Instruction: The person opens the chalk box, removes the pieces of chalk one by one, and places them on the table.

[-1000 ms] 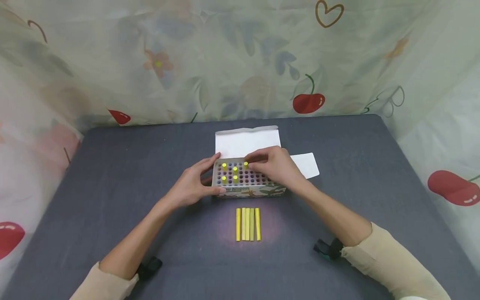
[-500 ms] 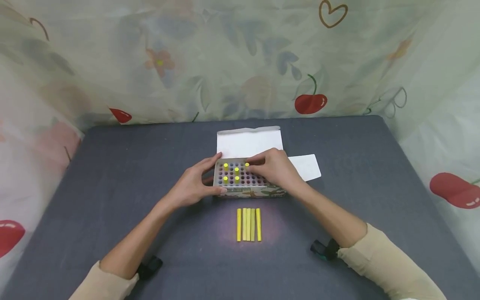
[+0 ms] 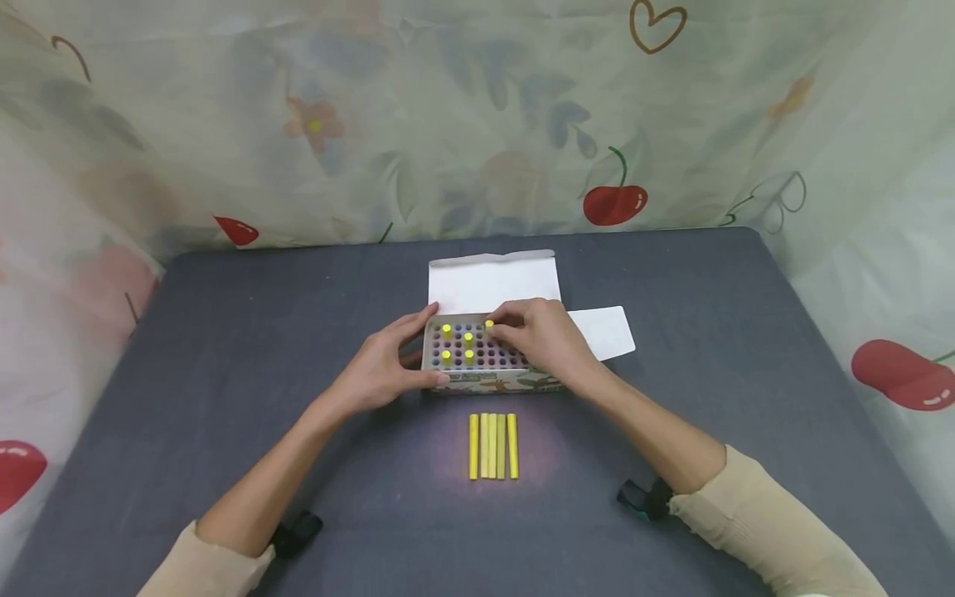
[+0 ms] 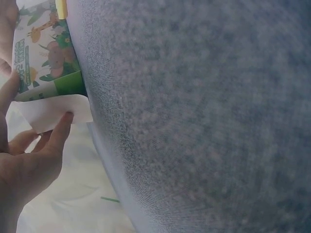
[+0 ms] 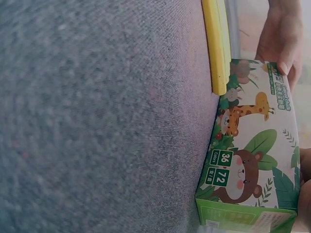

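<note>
An open chalk box [image 3: 492, 382] with a grid of holes stands mid-table, animals printed on its front. My left hand [image 3: 380, 369] grips its left end, thumb at the front; in the left wrist view, fingers of this hand [image 4: 36, 165] touch a white flap [image 4: 53, 110]. With thumb and fingertips, my right hand [image 3: 548, 336] pinches the top of a yellow chalk stick [image 3: 489, 324] at the back row of holes. Several other yellow chalk sticks [image 3: 468, 356] stand upright in holes towards the left. The right hand covers the box's right part.
Several yellow chalk sticks [image 3: 492, 446] lie side by side on the dark cloth-covered table [image 3: 336, 298], in front of the box. The raised lid [image 3: 492, 282] stands behind it, and a white side flap [image 3: 603, 332] sticks out right. A patterned curtain [image 3: 477, 124] hangs behind.
My right hand has shifted slightly left and towards the front, still pinching the chalk stick at about the same place. The left hand and the box have stayed put.
</note>
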`<state>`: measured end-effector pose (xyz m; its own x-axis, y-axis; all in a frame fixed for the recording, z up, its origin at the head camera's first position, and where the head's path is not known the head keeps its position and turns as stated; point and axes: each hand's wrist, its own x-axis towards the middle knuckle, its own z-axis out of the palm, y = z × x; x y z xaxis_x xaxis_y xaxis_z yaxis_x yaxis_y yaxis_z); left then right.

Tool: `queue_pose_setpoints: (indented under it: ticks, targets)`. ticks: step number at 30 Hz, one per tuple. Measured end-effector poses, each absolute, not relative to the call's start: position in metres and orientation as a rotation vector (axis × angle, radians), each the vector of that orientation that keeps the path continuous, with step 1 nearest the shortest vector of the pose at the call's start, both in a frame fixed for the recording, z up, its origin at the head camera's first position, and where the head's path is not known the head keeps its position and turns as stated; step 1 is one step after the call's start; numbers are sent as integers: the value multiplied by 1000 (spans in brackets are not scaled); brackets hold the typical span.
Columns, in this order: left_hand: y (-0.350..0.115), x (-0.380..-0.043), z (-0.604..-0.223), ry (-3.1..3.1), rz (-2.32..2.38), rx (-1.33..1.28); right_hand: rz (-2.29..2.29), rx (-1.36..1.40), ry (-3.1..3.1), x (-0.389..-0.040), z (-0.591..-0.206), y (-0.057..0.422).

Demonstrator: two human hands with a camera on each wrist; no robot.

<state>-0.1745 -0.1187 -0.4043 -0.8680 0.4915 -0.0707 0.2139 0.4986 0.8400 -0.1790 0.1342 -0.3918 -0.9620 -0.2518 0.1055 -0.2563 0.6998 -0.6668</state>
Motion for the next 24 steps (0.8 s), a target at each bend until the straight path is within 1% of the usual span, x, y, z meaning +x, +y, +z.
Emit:
queue_pose_setpoints:
  ticks: [7, 17, 24]
  targets:
    - [-118, -174, -404, 2447, 1321, 610, 1252, 408, -2882, -177, -393, 136]
    - [-119, -173, -403, 2472, 1301, 607, 1207, 452, -2860, -175, -393, 133]
    - [-119, -173, -403, 2458, 1308, 607, 1300, 439, -2810, -174, -393, 134]
